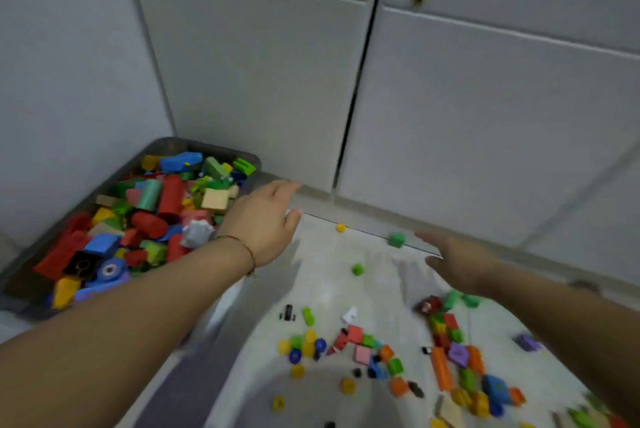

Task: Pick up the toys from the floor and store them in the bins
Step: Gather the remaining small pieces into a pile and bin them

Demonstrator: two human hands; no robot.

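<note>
A grey bin [175,145] full of coloured blocks stands in the corner at the left. My left hand [265,221] hovers at the bin's right side, palm down, fingers apart and holding nothing. My right hand [460,263] is stretched over the floor, open and blurred, near a green cube [396,240]. Several loose blocks lie on the pale floor: a small yellow piece [340,227], a green piece [357,269], a cluster of mixed bricks [360,353] and an orange bar [440,368] further right.
White cabinet doors [263,74] with brass handles rise just behind the floor area. A white wall closes the left side. A purple-grey mat edge [187,379] runs under my left forearm. A purple block [527,342] lies apart at the right.
</note>
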